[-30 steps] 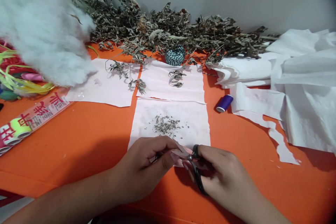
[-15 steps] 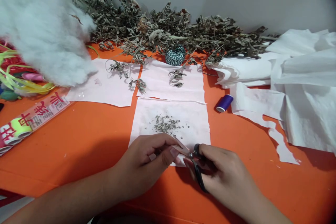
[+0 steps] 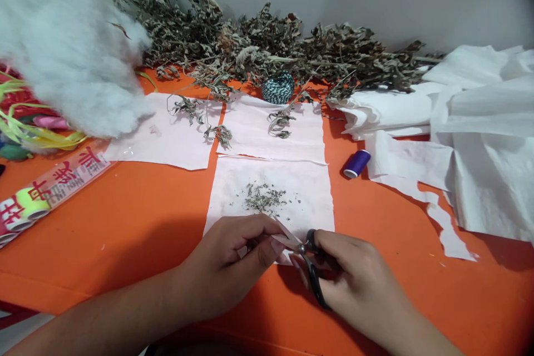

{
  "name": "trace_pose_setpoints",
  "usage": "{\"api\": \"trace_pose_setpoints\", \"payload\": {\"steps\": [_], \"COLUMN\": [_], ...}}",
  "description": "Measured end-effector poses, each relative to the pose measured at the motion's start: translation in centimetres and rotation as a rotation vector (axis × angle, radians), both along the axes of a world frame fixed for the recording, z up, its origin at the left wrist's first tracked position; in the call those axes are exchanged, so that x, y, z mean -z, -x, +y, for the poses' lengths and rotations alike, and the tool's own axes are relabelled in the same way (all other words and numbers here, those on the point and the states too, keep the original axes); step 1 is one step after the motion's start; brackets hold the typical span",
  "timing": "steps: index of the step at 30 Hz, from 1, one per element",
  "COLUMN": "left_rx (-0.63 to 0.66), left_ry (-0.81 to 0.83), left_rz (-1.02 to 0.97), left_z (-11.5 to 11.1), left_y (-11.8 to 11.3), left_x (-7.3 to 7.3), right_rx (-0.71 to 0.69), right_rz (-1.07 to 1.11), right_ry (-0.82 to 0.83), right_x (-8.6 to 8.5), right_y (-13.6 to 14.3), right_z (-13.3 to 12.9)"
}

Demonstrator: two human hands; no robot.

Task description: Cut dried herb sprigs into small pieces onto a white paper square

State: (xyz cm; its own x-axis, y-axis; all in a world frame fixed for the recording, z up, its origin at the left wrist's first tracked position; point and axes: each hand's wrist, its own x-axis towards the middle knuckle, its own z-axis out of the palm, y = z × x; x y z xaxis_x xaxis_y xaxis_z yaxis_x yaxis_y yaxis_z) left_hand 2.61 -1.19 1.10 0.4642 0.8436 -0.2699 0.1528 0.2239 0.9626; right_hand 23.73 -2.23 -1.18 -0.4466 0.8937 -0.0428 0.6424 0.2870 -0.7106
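My right hand (image 3: 348,272) is closed on the black handles of a pair of scissors (image 3: 302,248). The parted blades point up and left, at the fingertips of my left hand (image 3: 246,264). The thumb and fingers of that hand are pinched together; whatever they hold is too small or hidden to name. Both hands are over the lower edge of a white cloth square (image 3: 312,194). Chopped dried leaf bits (image 3: 265,197) lie in a small heap on this cloth, just beyond my left hand.
Dried leafy stalks (image 3: 258,50) lie along the wall, a twine ball (image 3: 277,88) before them. White stuffing (image 3: 83,55) and a thread packet (image 3: 54,186) are at left. Purple thread (image 3: 357,164) and white cloth (image 3: 492,178) are at right. More cloth squares (image 3: 179,144) lie beyond the heap.
The scissor blades are slightly wider apart. My hands have barely moved, and the leaf heap looks the same.
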Motion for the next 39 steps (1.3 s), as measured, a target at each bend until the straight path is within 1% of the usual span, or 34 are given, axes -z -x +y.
{"api": "trace_pose_setpoints", "payload": {"steps": [4,13,17,19,24,26,30,35,39], "left_rx": [-0.011,-0.089,-0.126,-0.120,-0.102,-0.110,-0.153,-0.181,-0.223], "left_ry": [0.001,0.113,0.159,0.181,0.134,0.123,0.167,0.268,0.331], "left_rz": [0.010,-0.058,-0.037,-0.017,-0.005,-0.038,-0.160,-0.238,-0.377], "left_z": [0.00,-0.28,-0.20,-0.22,-0.32,-0.31,-0.37,-0.76,-0.84], "left_y": [-0.06,-0.23,-0.30,-0.26,-0.07,-0.09,-0.25,-0.35,-0.47], "left_x": [0.07,0.14,0.15,0.26,0.49,0.49,0.43,0.47,0.60], "right_rx": [-0.002,0.031,0.033,0.036,0.036,0.040,0.037,0.029,0.037], "right_rz": [-0.007,-0.059,-0.064,-0.068,-0.060,-0.054,-0.025,0.054,0.070], "right_ry": [0.005,-0.001,-0.015,-0.024,-0.036,-0.024,0.009,0.100,0.163], "right_x": [0.12,0.37,0.47,0.47,0.41,0.43,0.61,0.76,0.46], "right_y": [-0.11,-0.45,-0.40,-0.44,-0.64,-0.68,-0.62,-0.47,-0.29], "right_z": [-0.05,-0.25,-0.06,-0.01,-0.19,-0.29,-0.40,-0.49,-0.48]}}
